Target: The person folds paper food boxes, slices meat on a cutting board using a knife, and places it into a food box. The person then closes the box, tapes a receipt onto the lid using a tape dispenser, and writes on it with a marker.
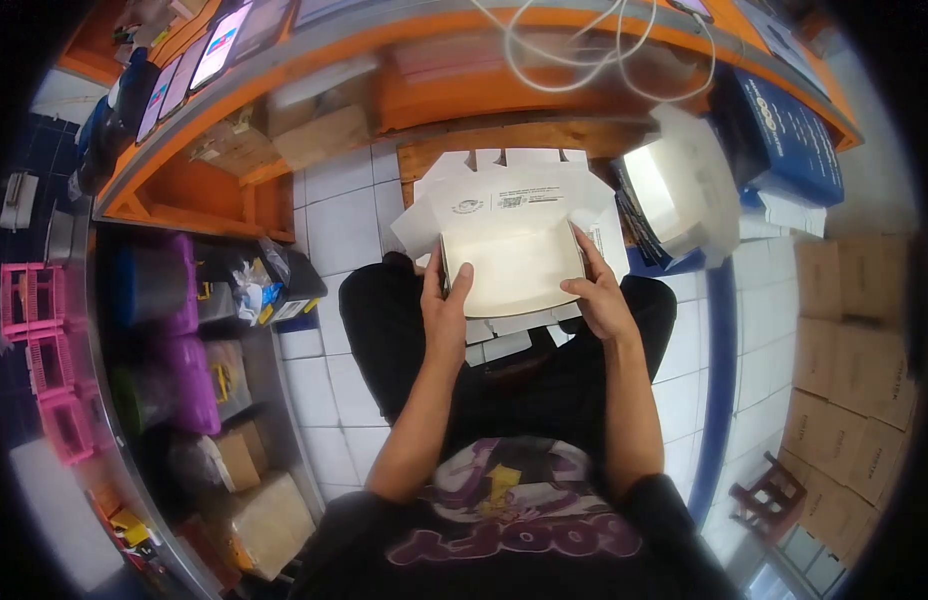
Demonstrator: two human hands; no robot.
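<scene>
A white paper food box (512, 262), partly folded with its flaps spread at the back, lies between my two hands above my lap. My left hand (448, 305) grips its left side, the thumb on the inner face. On the right side, my right hand (599, 290) holds the box wall with the thumb over the near corner. Small print shows on the raised back panel. More white card sheets (606, 240) lie beneath and behind the box. To the right is a stack of similar white box blanks (674, 195).
An orange shelf unit (414, 98) with cartons runs across the front. White cables (574, 75) hang over its edge. A blue box (789, 140) stands at the right, brown cartons (854, 375) farther right. Purple bins (192, 385) and a black bin (302, 280) are at left.
</scene>
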